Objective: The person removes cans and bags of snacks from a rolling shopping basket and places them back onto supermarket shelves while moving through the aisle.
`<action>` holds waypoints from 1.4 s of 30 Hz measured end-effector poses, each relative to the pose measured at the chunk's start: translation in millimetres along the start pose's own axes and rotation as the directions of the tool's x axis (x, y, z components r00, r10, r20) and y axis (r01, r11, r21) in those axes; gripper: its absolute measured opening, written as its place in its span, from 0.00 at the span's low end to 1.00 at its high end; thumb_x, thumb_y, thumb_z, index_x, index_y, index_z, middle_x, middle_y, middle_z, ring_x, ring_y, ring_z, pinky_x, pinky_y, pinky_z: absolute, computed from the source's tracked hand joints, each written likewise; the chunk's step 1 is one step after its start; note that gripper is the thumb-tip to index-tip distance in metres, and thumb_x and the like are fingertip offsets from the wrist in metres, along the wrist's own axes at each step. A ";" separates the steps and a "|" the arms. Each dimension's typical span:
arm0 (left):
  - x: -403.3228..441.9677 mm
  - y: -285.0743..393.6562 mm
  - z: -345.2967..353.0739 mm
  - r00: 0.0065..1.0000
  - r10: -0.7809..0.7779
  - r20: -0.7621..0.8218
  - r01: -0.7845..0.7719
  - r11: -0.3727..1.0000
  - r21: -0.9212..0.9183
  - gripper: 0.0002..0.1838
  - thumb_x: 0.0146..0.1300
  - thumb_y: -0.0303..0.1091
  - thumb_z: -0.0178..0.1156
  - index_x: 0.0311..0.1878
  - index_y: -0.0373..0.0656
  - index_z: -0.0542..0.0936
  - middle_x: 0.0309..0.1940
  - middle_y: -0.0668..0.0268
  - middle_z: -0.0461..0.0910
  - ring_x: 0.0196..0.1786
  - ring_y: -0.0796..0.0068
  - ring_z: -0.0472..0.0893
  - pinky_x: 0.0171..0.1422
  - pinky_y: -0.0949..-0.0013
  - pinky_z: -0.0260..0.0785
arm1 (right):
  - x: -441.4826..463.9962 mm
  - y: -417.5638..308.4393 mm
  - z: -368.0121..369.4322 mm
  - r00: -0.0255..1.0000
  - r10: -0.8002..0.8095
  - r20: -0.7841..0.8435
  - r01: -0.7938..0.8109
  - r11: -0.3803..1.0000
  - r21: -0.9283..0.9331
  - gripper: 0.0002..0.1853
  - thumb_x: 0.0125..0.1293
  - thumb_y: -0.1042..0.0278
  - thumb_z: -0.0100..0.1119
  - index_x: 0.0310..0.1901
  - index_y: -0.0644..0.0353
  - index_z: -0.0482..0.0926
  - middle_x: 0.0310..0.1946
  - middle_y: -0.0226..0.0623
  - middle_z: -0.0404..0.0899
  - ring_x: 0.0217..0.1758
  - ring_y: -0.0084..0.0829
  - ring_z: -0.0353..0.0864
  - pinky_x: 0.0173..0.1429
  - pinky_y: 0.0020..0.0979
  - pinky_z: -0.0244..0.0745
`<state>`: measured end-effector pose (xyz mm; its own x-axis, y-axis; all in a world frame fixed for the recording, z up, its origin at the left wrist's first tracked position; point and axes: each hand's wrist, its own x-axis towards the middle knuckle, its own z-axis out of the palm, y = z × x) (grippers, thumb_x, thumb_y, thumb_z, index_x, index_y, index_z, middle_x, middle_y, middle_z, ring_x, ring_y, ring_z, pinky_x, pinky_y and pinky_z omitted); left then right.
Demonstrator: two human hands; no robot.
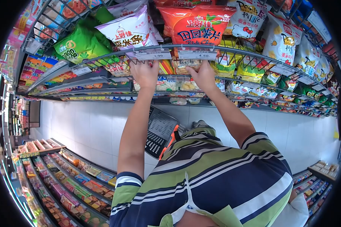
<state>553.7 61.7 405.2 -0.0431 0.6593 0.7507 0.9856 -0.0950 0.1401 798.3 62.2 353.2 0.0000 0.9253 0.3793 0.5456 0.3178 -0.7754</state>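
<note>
My left hand reaches under the front rail of the top wire shelf, below the 3.90 price tag. Its fingertips are partly hidden among packets on the shelf beneath. To the right, my right hand reaches under the 4.50 price tag. Its thumb stretches sideways against a snack bag, while the other fingers vanish behind the tag, so its grip does not show. Above the hands stand a white and purple snack bag and a red bag of potato chips.
Green snack bags lie at the left of the top shelf, white Hello Kitty bags at the right. A dark shopping basket with an orange handle stands on the tiled floor by my feet. Behind me are shelves of packaged snacks.
</note>
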 end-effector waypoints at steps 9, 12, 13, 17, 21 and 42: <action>-14.9 5.8 10.1 0.993 -0.112 -0.045 0.100 0.972 -0.215 0.30 0.54 0.41 0.79 0.55 0.31 0.82 0.52 0.48 0.83 0.58 0.45 0.79 0.68 0.50 0.69 | -9.5 1.0 -14.3 0.995 0.020 0.094 0.000 0.979 -0.205 0.43 0.61 0.59 0.77 0.69 0.74 0.65 0.59 0.66 0.77 0.56 0.64 0.80 0.58 0.53 0.79; -25.4 -19.8 7.7 0.949 -0.312 0.040 0.304 0.877 -0.372 0.38 0.59 0.41 0.78 0.64 0.25 0.73 0.58 0.48 0.79 0.61 0.52 0.79 0.70 0.52 0.68 | -39.8 -34.8 -28.6 0.901 -0.326 -0.286 0.271 0.938 -0.215 0.36 0.62 0.70 0.73 0.69 0.75 0.68 0.63 0.66 0.73 0.63 0.66 0.74 0.68 0.52 0.71; -32.8 -34.6 13.2 0.920 -0.376 0.109 0.384 0.812 -0.440 0.41 0.60 0.41 0.78 0.66 0.23 0.70 0.60 0.48 0.77 0.62 0.54 0.78 0.70 0.53 0.68 | -52.2 -40.5 -26.1 0.907 -0.345 -0.241 0.325 0.938 -0.119 0.34 0.62 0.71 0.72 0.68 0.74 0.70 0.64 0.65 0.73 0.63 0.64 0.75 0.68 0.52 0.71; -33.8 -102.7 49.4 0.695 -0.417 0.586 0.711 0.271 -0.649 0.36 0.77 0.59 0.57 0.70 0.34 0.70 0.61 0.61 0.78 0.66 0.65 0.76 0.72 0.56 0.68 | -65.5 -55.2 3.6 0.911 -0.410 0.038 0.394 0.897 0.201 0.32 0.62 0.70 0.71 0.66 0.72 0.72 0.64 0.62 0.75 0.65 0.59 0.78 0.69 0.50 0.72; -9.7 -91.8 32.6 0.522 -0.416 0.745 0.830 0.045 -0.556 0.35 0.79 0.65 0.50 0.70 0.41 0.71 0.62 0.65 0.79 0.65 0.66 0.77 0.74 0.56 0.66 | -26.2 -76.2 54.9 0.975 -0.122 0.184 0.082 0.974 0.212 0.34 0.65 0.60 0.70 0.67 0.73 0.71 0.60 0.62 0.79 0.64 0.58 0.79 0.68 0.46 0.74; 8.6 -67.4 -5.9 0.626 -0.406 0.665 0.750 0.549 -0.370 0.26 0.73 0.48 0.62 0.63 0.35 0.78 0.48 0.54 0.86 0.50 0.57 0.85 0.60 0.58 0.74 | 35.1 -65.5 99.1 0.993 -0.093 0.076 0.091 0.995 0.032 0.27 0.70 0.48 0.65 0.51 0.70 0.81 0.38 0.58 0.86 0.42 0.58 0.86 0.48 0.49 0.79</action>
<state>486.0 69.4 406.0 -0.3184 0.9478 -0.0165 0.4477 0.1657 0.8787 679.6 94.4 367.3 -0.1143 0.9047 0.4105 0.5164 0.4071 -0.7534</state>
